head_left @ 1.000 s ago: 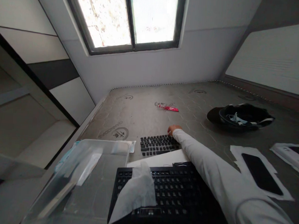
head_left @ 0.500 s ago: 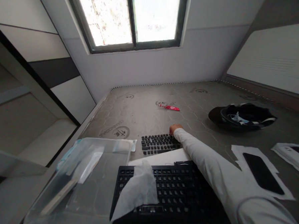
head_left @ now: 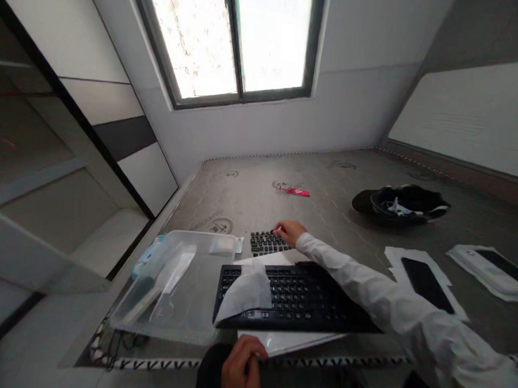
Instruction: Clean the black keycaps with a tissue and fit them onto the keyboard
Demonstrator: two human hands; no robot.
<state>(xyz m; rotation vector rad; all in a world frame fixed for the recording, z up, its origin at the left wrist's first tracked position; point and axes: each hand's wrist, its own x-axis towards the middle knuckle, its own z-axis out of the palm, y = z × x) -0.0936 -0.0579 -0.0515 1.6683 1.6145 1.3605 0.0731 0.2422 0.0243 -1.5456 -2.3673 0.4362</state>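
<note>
The right hand is at the centre of the frame, at the far right end of a set of small, loose black plastic keycaps arranged in rows. Its fingers are bent, with the fingertips close together at the keycaps; whether a keycap is gripped cannot be determined.

The left hand is at the bottom centre of the frame, with fingers curled, beside the near edge of a flat white board. Whether the fingers grip this edge cannot be determined.

The wide black plastic keyboard lies on the white board at lower centre, nearer the viewer than the keycaps. A thin white cloth covers part of its left half.

A shallow, translucent plastic box stands to the left of the keyboard. A red-and-clear packet lies beyond the right hand. At centre right is an upturned black cap; below it, a black flat rectangle rests on a white sheet.
</note>
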